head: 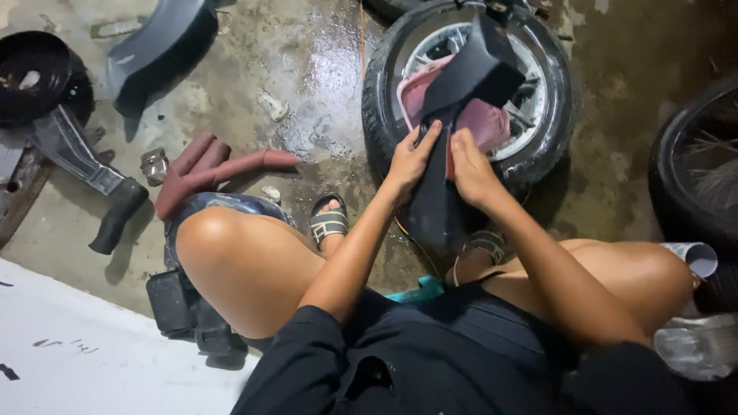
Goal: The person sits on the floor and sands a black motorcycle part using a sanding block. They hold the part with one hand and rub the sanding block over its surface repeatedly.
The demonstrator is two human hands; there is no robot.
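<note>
Left hand (411,157) and right hand (470,167) closed around long black plastic fender panel (461,84), held upright over small black-tyred wheel with silver rim (469,84); pink cloth (484,119) behind. Step judged: handling panel by narrow lower end. Next move calls for firm two-handed grip.

Maroon plastic cover (219,170) on wet concrete floor (307,69), wheel (469,92) (pink cloth (488,119) inside), grey fender (157,50)

I'm looking down at a motorcycle repair workshop: a wet, stained concrete floor (292,69), a tyred wheel (469,92) lying flat, and loose fairing panels (157,50) strewn around.
</note>
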